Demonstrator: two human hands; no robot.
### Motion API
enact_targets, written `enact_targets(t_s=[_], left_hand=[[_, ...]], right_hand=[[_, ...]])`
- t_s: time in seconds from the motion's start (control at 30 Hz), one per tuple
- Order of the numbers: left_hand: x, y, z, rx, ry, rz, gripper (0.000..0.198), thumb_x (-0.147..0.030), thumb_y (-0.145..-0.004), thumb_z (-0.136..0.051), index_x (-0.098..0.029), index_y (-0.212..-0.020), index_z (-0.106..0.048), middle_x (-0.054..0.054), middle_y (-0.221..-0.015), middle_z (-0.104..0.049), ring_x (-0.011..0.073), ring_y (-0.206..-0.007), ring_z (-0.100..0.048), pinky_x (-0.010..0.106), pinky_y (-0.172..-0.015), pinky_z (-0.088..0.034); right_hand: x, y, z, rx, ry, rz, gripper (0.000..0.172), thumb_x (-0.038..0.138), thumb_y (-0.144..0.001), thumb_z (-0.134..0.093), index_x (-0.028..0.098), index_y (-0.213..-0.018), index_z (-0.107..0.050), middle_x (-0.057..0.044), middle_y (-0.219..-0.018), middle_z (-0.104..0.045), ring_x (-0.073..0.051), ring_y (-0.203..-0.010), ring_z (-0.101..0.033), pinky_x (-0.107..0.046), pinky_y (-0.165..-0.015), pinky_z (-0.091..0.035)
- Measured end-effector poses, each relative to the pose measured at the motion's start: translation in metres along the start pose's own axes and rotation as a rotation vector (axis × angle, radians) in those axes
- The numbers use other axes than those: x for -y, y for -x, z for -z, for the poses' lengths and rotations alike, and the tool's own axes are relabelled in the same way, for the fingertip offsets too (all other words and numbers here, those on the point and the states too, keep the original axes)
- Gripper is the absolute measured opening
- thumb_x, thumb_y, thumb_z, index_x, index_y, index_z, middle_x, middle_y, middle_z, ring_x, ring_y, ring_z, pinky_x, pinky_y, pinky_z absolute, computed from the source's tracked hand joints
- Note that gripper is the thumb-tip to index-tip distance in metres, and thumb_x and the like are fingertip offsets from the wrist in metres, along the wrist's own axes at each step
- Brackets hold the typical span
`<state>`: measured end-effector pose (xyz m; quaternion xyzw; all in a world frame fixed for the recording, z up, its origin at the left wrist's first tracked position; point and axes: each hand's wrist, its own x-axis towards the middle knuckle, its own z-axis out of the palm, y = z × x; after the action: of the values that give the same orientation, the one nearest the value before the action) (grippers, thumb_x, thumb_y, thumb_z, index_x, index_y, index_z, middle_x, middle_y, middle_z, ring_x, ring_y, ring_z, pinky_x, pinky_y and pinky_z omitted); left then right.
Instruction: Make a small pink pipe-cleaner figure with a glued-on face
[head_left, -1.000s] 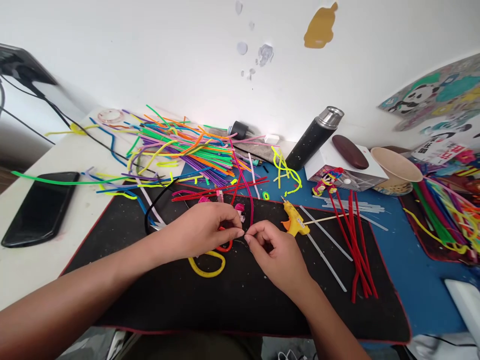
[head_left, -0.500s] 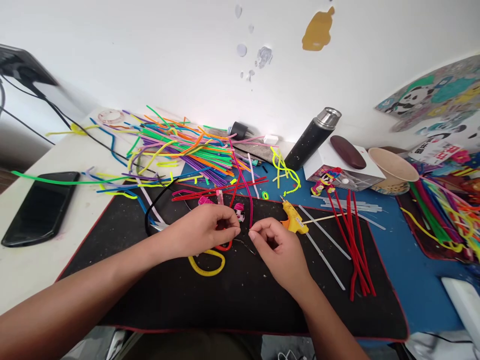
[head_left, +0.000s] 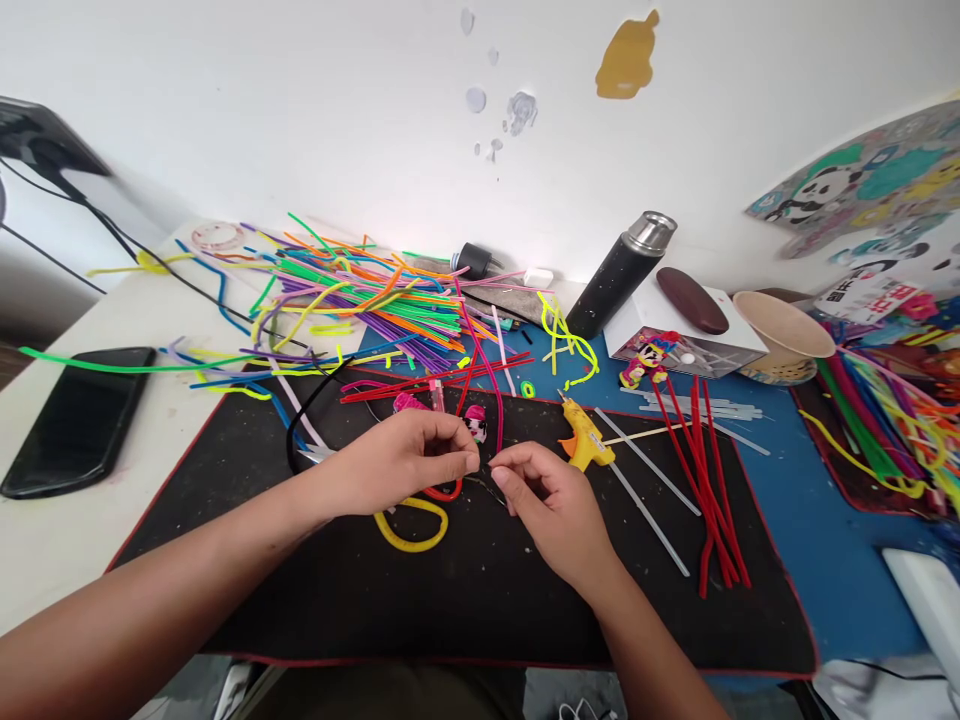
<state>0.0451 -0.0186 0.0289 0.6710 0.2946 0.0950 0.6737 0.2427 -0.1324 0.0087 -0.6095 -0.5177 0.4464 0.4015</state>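
My left hand (head_left: 409, 462) is closed in a pinch over the middle of the black mat (head_left: 300, 580), with a red pipe cleaner loop (head_left: 442, 492) showing under its fingers. My right hand (head_left: 551, 505) pinches close beside it, fingertips almost touching the left ones. Something thin and dark runs between the two pinches; I cannot make it out. A yellow pipe cleaner loop (head_left: 411, 530) lies just below the left hand. A small pink-and-black figure (head_left: 475, 422) sits just beyond the fingertips. A yellow glue gun (head_left: 585, 440) lies to the right of my right hand.
A heap of coloured pipe cleaners (head_left: 360, 300) fills the back left. Red pipe cleaners (head_left: 709, 470) and clear glue sticks (head_left: 649, 500) lie on the right. A black flask (head_left: 619, 272), white box (head_left: 686, 330), paper bowl (head_left: 784, 335) and a dark phone (head_left: 75, 415) stand around.
My right hand's pinch drew slightly away from the left one and has come back close to it. The view has shifted a little; the rest is unmoved.
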Motion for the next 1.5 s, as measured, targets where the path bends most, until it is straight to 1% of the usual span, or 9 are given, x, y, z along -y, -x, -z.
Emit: enact_targets(t_s=[0.2, 0.43, 0.53, 0.77, 0.93, 1.13, 1.3, 1.4, 1.5], left_hand=[[0.002, 0.000, -0.009, 0.065, 0.303, 0.162, 0.031, -0.046, -0.089, -0.072, -0.016, -0.085, -0.067, -0.003, -0.069, -0.058, 0.0088, -0.055, -0.046, 0.022, -0.051, -0.033], [0.008, 0.001, -0.022, 0.046, 0.642, 0.257, 0.033, -0.042, -0.080, -0.083, -0.014, -0.081, -0.066, -0.002, -0.068, -0.058, 0.0061, -0.050, -0.046, 0.020, -0.044, -0.025], [0.011, 0.001, -0.026, 0.049, 0.721, 0.283, 0.031, -0.039, -0.080, -0.084, -0.014, -0.080, -0.066, -0.002, -0.069, -0.058, 0.0051, -0.048, -0.045, 0.020, -0.044, -0.022], [0.015, 0.002, -0.031, 0.067, 0.814, 0.334, 0.031, -0.036, -0.082, -0.083, -0.012, -0.076, -0.065, -0.002, -0.069, -0.056, 0.0038, -0.047, -0.043, 0.020, -0.043, -0.019], [0.017, 0.000, -0.033, 0.051, 0.749, 0.313, 0.033, -0.039, -0.082, -0.084, -0.013, -0.075, -0.064, -0.002, -0.067, -0.056, 0.0041, -0.047, -0.044, 0.019, -0.042, -0.021], [0.018, -0.002, -0.033, 0.006, 0.554, 0.263, 0.043, -0.053, -0.080, -0.083, -0.014, -0.077, -0.065, -0.003, -0.064, -0.056, 0.0055, -0.047, -0.045, 0.019, -0.043, -0.031], [0.015, -0.002, -0.027, -0.039, 0.426, 0.251, 0.041, -0.054, -0.080, -0.080, -0.016, -0.079, -0.066, -0.004, -0.065, -0.057, 0.0071, -0.050, -0.049, 0.019, -0.045, -0.035], [0.013, -0.002, -0.025, -0.036, 0.389, 0.245, 0.040, -0.055, -0.081, -0.078, -0.016, -0.082, -0.069, -0.003, -0.067, -0.058, 0.0077, -0.051, -0.051, 0.019, -0.046, -0.037], [0.013, -0.004, -0.025, -0.027, 0.373, 0.240, 0.041, -0.056, -0.081, -0.078, -0.016, -0.084, -0.069, -0.003, -0.067, -0.058, 0.0079, -0.051, -0.051, 0.019, -0.046, -0.038]], right_hand=[[0.003, 0.000, -0.003, 0.006, -0.111, 0.026, 0.012, 0.033, -0.096, -0.068, 0.021, -0.095, -0.070, 0.005, -0.063, -0.056, -0.012, -0.055, -0.054, -0.022, -0.053, -0.040], [0.001, 0.001, -0.004, 0.004, -0.201, 0.024, 0.014, 0.034, -0.096, -0.070, 0.021, -0.092, -0.068, 0.005, -0.063, -0.056, -0.010, -0.053, -0.052, -0.022, -0.050, -0.038], [0.000, 0.002, -0.004, 0.004, -0.219, 0.025, 0.013, 0.034, -0.096, -0.070, 0.021, -0.092, -0.068, 0.005, -0.063, -0.057, -0.010, -0.053, -0.052, -0.021, -0.050, -0.038], [-0.004, 0.003, -0.005, 0.028, -0.251, 0.036, 0.013, 0.034, -0.097, -0.069, 0.022, -0.102, -0.072, 0.005, -0.063, -0.058, -0.010, -0.053, -0.052, -0.021, -0.049, -0.036], [-0.006, 0.003, -0.005, 0.028, -0.260, 0.013, 0.015, 0.035, -0.098, -0.068, 0.020, -0.100, -0.070, 0.005, -0.063, -0.056, -0.010, -0.052, -0.050, -0.021, -0.048, -0.035], [-0.004, 0.004, -0.006, -0.022, -0.185, 0.026, 0.015, 0.035, -0.098, -0.065, 0.021, -0.094, -0.065, 0.006, -0.062, -0.052, -0.010, -0.051, -0.047, -0.022, -0.048, -0.035], [-0.006, 0.003, -0.005, -0.095, 0.052, 0.088, 0.010, 0.029, -0.098, -0.061, 0.021, -0.093, -0.066, 0.006, -0.062, -0.053, -0.011, -0.054, -0.049, -0.022, -0.050, -0.036], [-0.009, 0.002, -0.006, -0.139, 0.210, 0.130, 0.009, 0.025, -0.097, -0.059, 0.021, -0.094, -0.066, 0.005, -0.063, -0.055, -0.011, -0.054, -0.052, -0.022, -0.051, -0.038], [-0.011, 0.002, -0.007, -0.171, 0.328, 0.206, 0.008, 0.023, -0.097, -0.059, 0.022, -0.094, -0.067, 0.005, -0.062, -0.058, -0.011, -0.052, -0.054, -0.022, -0.051, -0.038]])
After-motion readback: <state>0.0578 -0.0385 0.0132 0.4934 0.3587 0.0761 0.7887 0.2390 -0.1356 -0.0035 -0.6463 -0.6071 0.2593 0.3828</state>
